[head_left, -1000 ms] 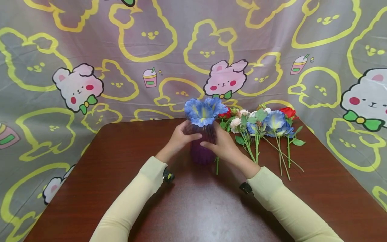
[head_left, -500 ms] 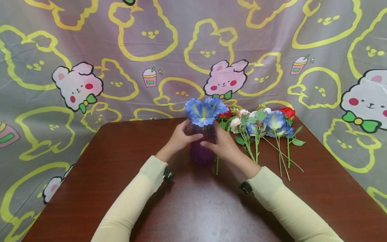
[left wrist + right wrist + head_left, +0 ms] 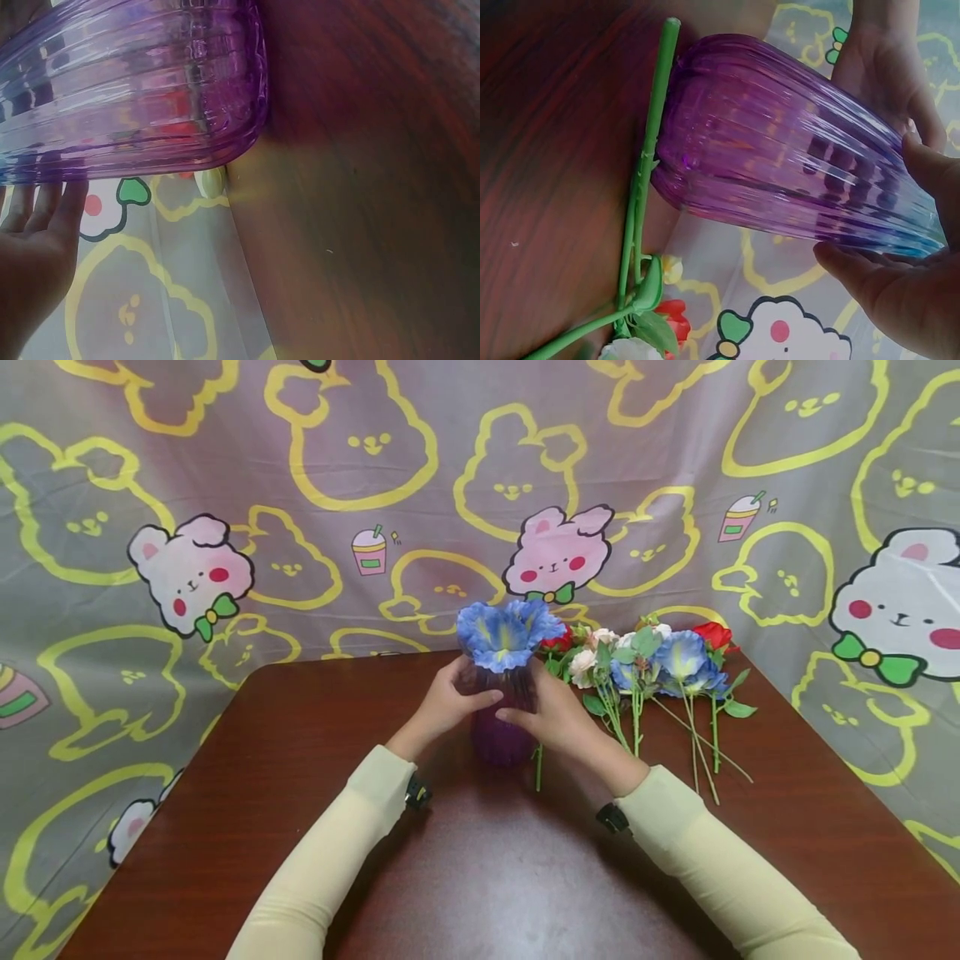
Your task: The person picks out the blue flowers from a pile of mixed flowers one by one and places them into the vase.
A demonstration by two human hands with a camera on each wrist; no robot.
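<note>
A ribbed purple glass vase [image 3: 501, 742], bluish near its neck, is upright at the middle of the table; whether its base touches the wood I cannot tell. Ruffled blue artificial flowers [image 3: 498, 639] top its mouth, and no stems can be made out through the glass. My left hand [image 3: 448, 700] grips the upper vase from the left, its fingers seen along the glass [image 3: 142, 90] in the left wrist view. From the other side my right hand [image 3: 561, 720] holds the neck. In the right wrist view, thumb and fingers bracket the vase [image 3: 742, 142].
Several artificial flowers lie at the back right: blue blooms [image 3: 682, 656], pale pink ones [image 3: 583, 668] and a red one [image 3: 714, 637], stems toward me. One green stem [image 3: 651, 124] lies close beside the vase's base. A printed curtain [image 3: 420, 468] hangs behind the brown table [image 3: 315, 760].
</note>
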